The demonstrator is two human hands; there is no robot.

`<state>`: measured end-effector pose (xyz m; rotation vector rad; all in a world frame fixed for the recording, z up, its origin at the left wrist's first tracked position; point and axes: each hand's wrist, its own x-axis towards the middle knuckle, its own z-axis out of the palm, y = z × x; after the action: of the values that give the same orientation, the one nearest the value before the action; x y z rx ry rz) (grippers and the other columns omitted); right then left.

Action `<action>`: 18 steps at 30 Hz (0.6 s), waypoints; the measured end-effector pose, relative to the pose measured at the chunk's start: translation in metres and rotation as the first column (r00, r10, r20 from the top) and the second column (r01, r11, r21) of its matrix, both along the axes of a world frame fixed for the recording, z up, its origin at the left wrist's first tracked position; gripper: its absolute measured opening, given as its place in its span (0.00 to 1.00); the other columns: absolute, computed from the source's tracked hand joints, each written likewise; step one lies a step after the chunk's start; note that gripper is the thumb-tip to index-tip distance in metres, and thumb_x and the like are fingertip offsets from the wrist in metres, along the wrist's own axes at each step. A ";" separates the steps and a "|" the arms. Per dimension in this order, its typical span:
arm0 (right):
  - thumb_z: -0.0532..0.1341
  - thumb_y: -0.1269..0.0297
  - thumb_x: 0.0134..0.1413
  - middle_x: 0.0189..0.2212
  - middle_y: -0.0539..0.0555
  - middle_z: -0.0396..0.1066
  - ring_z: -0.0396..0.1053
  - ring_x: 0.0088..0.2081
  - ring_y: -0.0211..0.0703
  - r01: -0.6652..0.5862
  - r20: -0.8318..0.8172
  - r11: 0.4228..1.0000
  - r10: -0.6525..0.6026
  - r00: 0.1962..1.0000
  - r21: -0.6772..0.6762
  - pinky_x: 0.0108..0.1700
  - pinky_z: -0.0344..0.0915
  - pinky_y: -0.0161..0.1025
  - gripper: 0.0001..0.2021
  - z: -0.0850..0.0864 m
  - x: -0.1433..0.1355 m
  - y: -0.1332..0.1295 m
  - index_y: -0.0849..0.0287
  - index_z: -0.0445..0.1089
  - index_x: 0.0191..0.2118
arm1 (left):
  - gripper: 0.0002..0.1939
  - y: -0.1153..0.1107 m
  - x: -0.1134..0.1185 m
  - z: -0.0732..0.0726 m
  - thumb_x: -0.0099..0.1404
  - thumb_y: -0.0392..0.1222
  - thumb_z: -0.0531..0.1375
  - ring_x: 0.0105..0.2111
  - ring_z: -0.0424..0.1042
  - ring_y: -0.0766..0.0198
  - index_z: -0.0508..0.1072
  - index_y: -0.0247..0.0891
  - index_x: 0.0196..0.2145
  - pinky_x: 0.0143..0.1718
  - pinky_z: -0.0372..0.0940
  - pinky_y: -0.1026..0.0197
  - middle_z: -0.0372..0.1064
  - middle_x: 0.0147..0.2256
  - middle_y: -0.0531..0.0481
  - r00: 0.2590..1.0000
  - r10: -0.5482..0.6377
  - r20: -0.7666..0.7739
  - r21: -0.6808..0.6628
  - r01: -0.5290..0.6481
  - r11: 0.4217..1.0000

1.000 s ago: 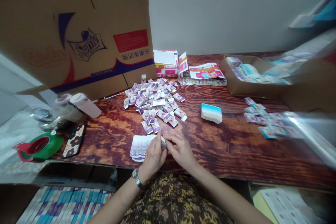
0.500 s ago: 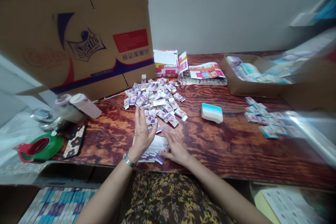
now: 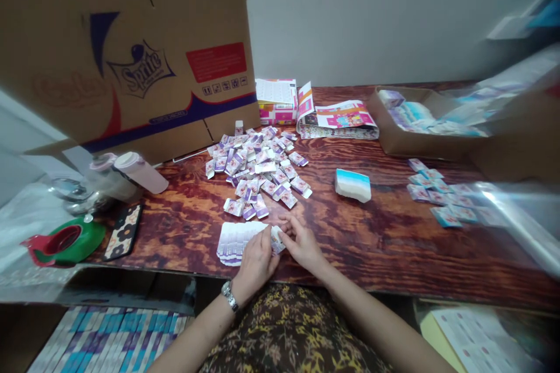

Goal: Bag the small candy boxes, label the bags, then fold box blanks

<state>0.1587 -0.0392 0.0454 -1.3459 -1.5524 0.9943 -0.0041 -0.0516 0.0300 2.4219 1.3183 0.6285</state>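
My left hand [image 3: 257, 259], with a metal watch on its wrist, is closed near the table's front edge. Opposite it, my right hand [image 3: 303, 243] has its fingers bent inward. Between the two sets of fingertips is a small white and purple carton [image 3: 277, 240], partly covered by them. A fanned row of flat carton blanks [image 3: 231, 240] lies just left of my left hand. Beyond my hands spreads a loose pile of small folded purple and white cartons [image 3: 256, 166].
A stack of blue and white blanks [image 3: 352, 184] stands right of the pile. Farther right are small blue and purple cartons [image 3: 437, 195] and a cardboard tray [image 3: 420, 147]. At left are a tape dispenser [image 3: 65, 242], a flower-patterned phone [image 3: 123, 232], bottles [image 3: 142, 172] and a large Sprite box [image 3: 175, 23].
My left hand has come back from the pile's near edge and closed beside my right hand. The fanned blanks and the pile's front cartons are now uncovered.
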 end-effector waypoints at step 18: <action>0.51 0.60 0.61 0.40 0.54 0.69 0.67 0.43 0.43 0.007 -0.069 0.995 0.000 0.998 0.100 0.45 0.66 0.41 0.13 0.028 -0.002 -0.017 0.55 0.65 0.48 | 0.19 0.011 0.002 0.023 0.59 0.35 0.55 0.38 0.70 0.61 0.58 0.39 0.49 0.39 0.67 0.59 0.67 0.39 0.46 0.959 -0.006 0.283 -0.041 0.019 0.999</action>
<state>0.1565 -0.0559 0.0738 -1.2316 -1.5271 0.9384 -0.0019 -0.0410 0.0526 2.2038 1.1842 0.8945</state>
